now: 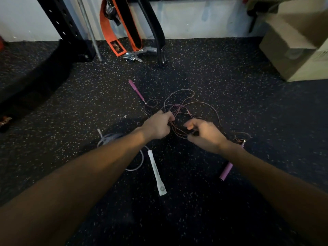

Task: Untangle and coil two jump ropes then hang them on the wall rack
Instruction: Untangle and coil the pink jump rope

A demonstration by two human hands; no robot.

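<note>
- A black upright [58, 23] with holes stands at the far left by the wall; its dark base runs out over the speckled floor [230, 77].
- A metal bar [88, 29] leans just right of it, its end on the floor.
- An orange-and-black belt [113, 32] hangs down beside the bar, with its lower end and a metal buckle [136, 54] on the floor.
- The white rope [110, 139] lies loosely looped on the floor, partly hidden under the left forearm. One white handle [157, 173] lies between the forearms, and a second white tip shows at the loop's left edge.
- The far pink handle [136, 91] lies on the floor beyond the left grip, its cord curling toward the tangle.
- The left grip [158, 126] is clamped on the pink rope [179, 110], fingers curled and pinching a bunch of strands at the tangle's left side.
- The pink rope is a knot of thin loops between the two grips, spreading over the floor behind them and to the right.
- The right grip [204, 134] is curled too, with strands running in under its thumb. It is blurred, but it appears closed on the rope.
- The near pink handle [226, 170] lies on the floor against the right forearm, its top hidden by the wrist.
- Cardboard boxes [292, 50] sit far right by the wall.
</note>
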